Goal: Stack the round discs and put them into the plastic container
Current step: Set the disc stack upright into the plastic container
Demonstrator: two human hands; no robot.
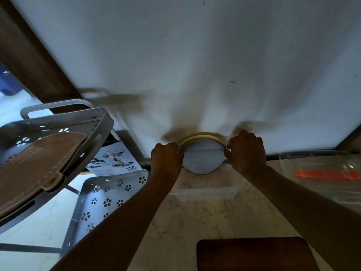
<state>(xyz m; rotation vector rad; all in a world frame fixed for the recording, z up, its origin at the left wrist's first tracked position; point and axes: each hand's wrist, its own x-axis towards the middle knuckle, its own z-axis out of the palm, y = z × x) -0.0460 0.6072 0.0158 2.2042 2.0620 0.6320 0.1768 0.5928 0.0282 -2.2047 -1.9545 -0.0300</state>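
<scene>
Both hands, left hand (pixel 166 159) and right hand (pixel 245 151), pinched the stack of discs (pixel 202 153) edgewise above the plastic container (pixel 207 192) by the counter's far edge; fingers clamped on its rim; a loosened pinch risked discs fanning and missing it.

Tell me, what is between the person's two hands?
In the head view, the stack of round discs sits between the left hand and right hand, gripped at its edges above the clear plastic container.

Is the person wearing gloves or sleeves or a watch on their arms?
No. The left hand and right hand are bare, with no gloves. Both forearms are uncovered as far as the picture shows, with no sleeves, watch or bracelet in view. The light is dim, so tiny rings could go unseen.
</scene>
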